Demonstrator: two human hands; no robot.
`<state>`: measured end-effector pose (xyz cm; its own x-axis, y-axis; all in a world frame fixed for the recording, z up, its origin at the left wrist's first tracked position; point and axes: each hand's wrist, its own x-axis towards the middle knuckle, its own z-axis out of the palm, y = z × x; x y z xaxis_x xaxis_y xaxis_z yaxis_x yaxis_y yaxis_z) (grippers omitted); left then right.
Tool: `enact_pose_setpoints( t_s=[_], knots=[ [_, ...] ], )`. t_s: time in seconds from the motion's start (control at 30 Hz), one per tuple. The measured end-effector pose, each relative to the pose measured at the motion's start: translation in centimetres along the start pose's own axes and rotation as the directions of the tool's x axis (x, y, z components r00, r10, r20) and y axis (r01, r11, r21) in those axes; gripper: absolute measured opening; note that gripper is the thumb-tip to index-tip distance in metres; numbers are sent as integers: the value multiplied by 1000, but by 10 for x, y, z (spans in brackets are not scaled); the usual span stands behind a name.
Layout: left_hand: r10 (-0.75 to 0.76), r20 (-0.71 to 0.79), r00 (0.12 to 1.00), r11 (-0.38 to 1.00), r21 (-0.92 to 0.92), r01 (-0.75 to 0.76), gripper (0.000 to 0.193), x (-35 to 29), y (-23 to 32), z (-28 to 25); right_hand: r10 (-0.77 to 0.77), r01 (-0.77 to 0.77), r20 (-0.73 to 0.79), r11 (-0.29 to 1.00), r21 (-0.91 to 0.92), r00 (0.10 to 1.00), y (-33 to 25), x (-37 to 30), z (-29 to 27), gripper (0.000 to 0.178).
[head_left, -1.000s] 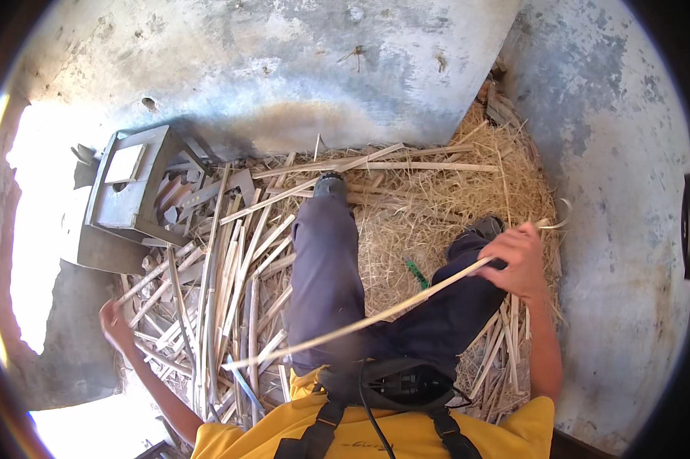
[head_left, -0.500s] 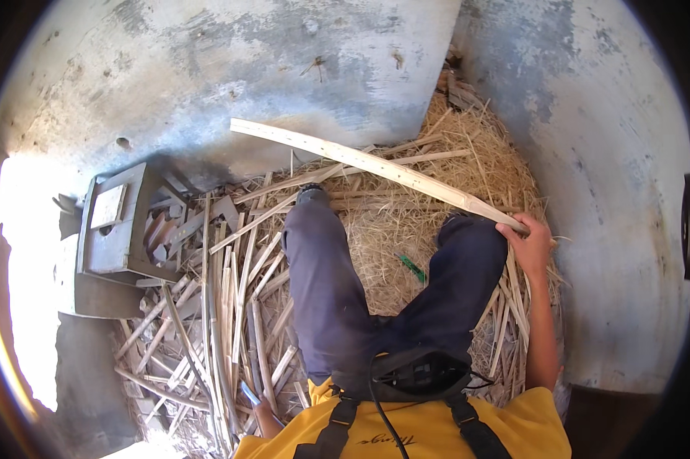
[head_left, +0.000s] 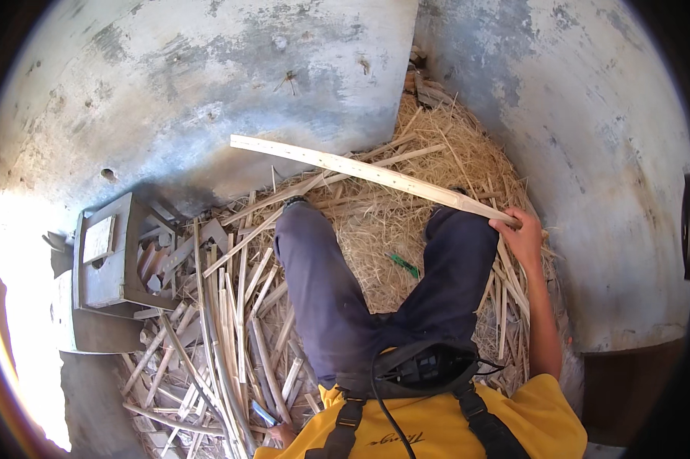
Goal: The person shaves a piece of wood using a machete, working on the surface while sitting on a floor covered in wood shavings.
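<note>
My right hand (head_left: pixel 523 236) is closed round the near end of a long, pale split bamboo strip (head_left: pixel 360 169). The strip stretches up and left across my knees, its far end in front of the wall. Low in the picture, beside my yellow shirt, my left hand (head_left: pixel 284 434) is mostly hidden by my body. It is closed on a slim blue object (head_left: pixel 264 413), whose kind does not show. Between my legs a small green object (head_left: pixel 403 265) lies on the straw-like shavings (head_left: pixel 375 237).
Many loose bamboo strips (head_left: pixel 242 321) litter the floor on my left. Beyond them stands a grey box (head_left: pixel 104 252) with scraps in its open side. Worn plastered walls (head_left: pixel 582 153) rise ahead and on the right. Bright light enters at far left.
The view has shifted slightly, and the scene sits a little further left in it. The strip's far end is lower and its slope gentler. Both hands keep their holds.
</note>
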<state>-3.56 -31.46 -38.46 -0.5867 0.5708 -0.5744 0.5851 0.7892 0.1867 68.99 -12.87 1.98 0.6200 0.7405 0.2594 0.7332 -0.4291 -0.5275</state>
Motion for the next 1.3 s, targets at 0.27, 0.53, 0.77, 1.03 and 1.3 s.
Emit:
enact_pose_setpoints(
  t_s=[0.27,0.53,0.77,1.03,1.3],
  knots=[
    [-22,38,999,1000,7,21,24,-1,-22,0,10,-11,30,1000,24,999,5,0,0,45],
    [122,-153,981,987,-82,-135,23,6,-21,-16,13,-19,70,996,84,997,5,17,-1,44],
    [402,-501,766,840,-130,-526,8,5,116,-146,-60,44,75,979,201,995,-6,34,-12,30],
    [843,-268,466,437,-163,-885,17,-125,375,-355,-98,38,206,960,278,974,-13,40,-28,22],
    [972,212,105,127,-93,-988,19,-273,551,-371,-261,203,266,953,226,928,-35,35,-3,22]
  ],
)
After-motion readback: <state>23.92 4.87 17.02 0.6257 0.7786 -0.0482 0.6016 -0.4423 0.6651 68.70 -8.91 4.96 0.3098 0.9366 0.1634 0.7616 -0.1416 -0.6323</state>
